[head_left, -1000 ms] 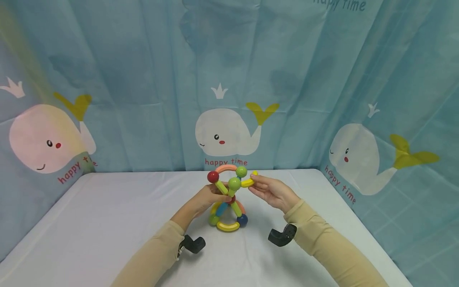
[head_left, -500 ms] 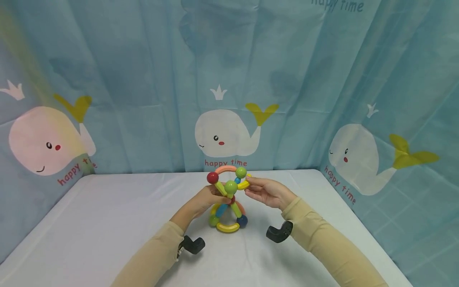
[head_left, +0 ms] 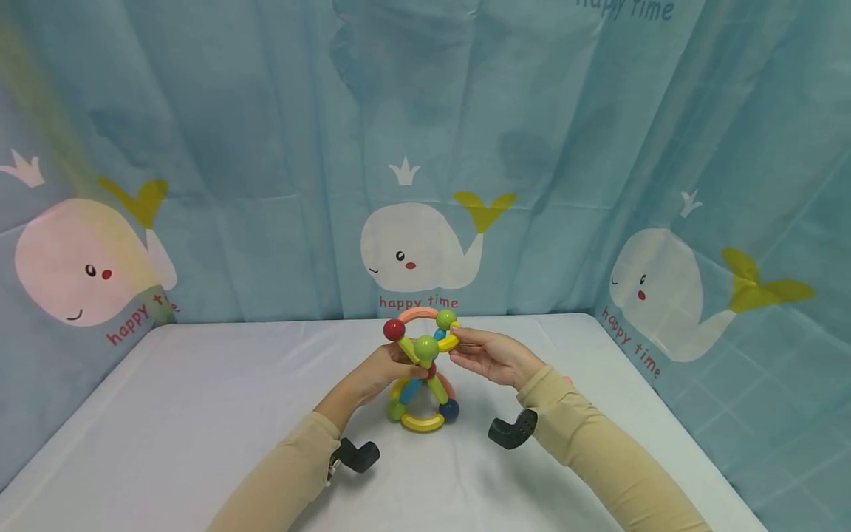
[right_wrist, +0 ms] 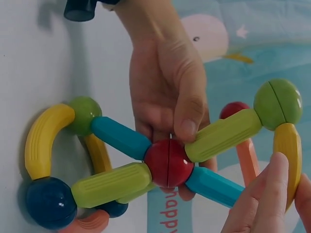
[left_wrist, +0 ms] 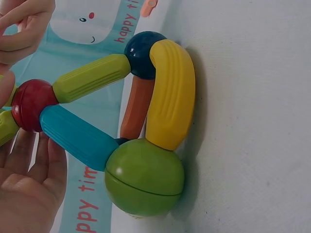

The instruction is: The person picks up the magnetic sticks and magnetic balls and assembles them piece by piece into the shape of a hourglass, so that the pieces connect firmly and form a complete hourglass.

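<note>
A toy tower of magnetic sticks and balls stands on the table, narrow at its red middle ball (right_wrist: pixel 169 163). My left hand (head_left: pixel 380 373) grips the tower at this waist, its thumb by a light green stick (right_wrist: pixel 224 135). With fingers and thumb, my right hand (head_left: pixel 497 356) pinches a yellow curved stick (right_wrist: pixel 293 160) in the upper ring. One end of that stick meets a green ball (right_wrist: pixel 278 103); its other end is hidden by fingers. A red ball (head_left: pixel 394 329) and a salmon curved stick (head_left: pixel 418 313) form the upper back left.
The tower's base ring has a yellow curved stick (left_wrist: pixel 171 94), a green ball (left_wrist: pixel 145 177) and a dark blue ball (head_left: pixel 448 410), resting on the white table (head_left: pixel 199 414). An orange piece (left_wrist: pixel 148 7) lies farther off. A blue whale-print curtain (head_left: pixel 279 185) surrounds the table.
My right hand has moved left, bringing the yellow curved stick in against the upper ring between the two green balls. The front green ball has shifted slightly left and down. My left hand stays put.
</note>
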Demonstrator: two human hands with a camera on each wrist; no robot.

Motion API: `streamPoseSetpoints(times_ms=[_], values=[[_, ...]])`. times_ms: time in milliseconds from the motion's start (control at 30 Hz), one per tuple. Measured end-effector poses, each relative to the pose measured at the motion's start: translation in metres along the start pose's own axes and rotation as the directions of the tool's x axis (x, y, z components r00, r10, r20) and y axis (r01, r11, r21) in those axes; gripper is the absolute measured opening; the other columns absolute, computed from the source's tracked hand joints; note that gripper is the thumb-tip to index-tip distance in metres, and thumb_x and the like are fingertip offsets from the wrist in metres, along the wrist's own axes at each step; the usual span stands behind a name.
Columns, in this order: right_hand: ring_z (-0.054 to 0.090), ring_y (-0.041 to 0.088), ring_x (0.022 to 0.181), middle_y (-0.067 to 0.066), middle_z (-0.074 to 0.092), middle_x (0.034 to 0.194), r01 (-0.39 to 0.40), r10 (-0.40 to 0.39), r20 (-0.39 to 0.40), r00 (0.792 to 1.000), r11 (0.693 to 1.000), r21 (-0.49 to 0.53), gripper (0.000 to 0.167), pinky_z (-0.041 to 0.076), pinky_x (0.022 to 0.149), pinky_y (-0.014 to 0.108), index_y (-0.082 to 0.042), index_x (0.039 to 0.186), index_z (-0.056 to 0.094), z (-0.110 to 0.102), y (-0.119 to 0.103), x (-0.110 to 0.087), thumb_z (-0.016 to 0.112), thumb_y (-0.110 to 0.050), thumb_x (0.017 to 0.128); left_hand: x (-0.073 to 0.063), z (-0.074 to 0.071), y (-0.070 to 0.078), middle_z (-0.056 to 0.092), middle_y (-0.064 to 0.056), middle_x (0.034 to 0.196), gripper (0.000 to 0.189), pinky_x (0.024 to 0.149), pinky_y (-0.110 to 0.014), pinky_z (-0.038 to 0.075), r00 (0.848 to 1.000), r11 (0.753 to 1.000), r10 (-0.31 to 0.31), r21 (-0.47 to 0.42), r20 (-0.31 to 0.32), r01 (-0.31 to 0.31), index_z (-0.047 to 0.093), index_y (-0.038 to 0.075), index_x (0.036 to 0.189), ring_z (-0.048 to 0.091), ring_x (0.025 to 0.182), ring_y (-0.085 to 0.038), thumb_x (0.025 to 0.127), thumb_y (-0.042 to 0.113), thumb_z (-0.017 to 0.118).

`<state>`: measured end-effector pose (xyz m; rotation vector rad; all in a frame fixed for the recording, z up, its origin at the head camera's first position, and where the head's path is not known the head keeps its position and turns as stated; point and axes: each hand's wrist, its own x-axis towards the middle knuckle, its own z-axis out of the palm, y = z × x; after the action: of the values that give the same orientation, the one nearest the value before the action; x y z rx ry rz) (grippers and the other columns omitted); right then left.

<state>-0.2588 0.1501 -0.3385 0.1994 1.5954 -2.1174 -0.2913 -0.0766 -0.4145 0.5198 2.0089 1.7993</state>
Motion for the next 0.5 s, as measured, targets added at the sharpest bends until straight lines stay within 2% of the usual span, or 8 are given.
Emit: streamPoseSetpoints(times_ms=[233, 500], values=[[0.071, 0.012, 0.087, 0.007, 0.066, 0.101, 0.002, -0.002, -0.016, 1.0, 1.0, 0.022, 0.038, 0.06, 0.077, 0.02, -0.006, 0.135, 0.051, 0.0026, 0.0007, 0.0003, 0.056, -0.023, 0.102, 0.0007, -0.0003, -0.0008, 0.062, -0.019, 0.135, 0.047, 0.118, -0.066, 0.022, 1.0, 1.0, -0.004, 0.007, -0.006, 0.004, 0.061, 0.012, 0.132, 0.057, 0.126, -0.026, 0.088, 0.019, 0.075], [0.071, 0.011, 0.084, 0.006, 0.066, 0.098, 0.025, -0.025, -0.004, 1.0, 0.997, 0.074, 0.039, 0.06, 0.078, 0.021, -0.005, 0.138, 0.049, 0.0039, 0.0039, -0.0002, 0.052, -0.023, 0.104, 0.0009, 0.0001, -0.0015, 0.067, -0.013, 0.131, 0.047, 0.117, -0.065, 0.024, 1.0, 1.0, -0.015, 0.004, -0.025, 0.015, 0.061, 0.013, 0.132, 0.057, 0.126, -0.027, 0.087, 0.019, 0.076]])
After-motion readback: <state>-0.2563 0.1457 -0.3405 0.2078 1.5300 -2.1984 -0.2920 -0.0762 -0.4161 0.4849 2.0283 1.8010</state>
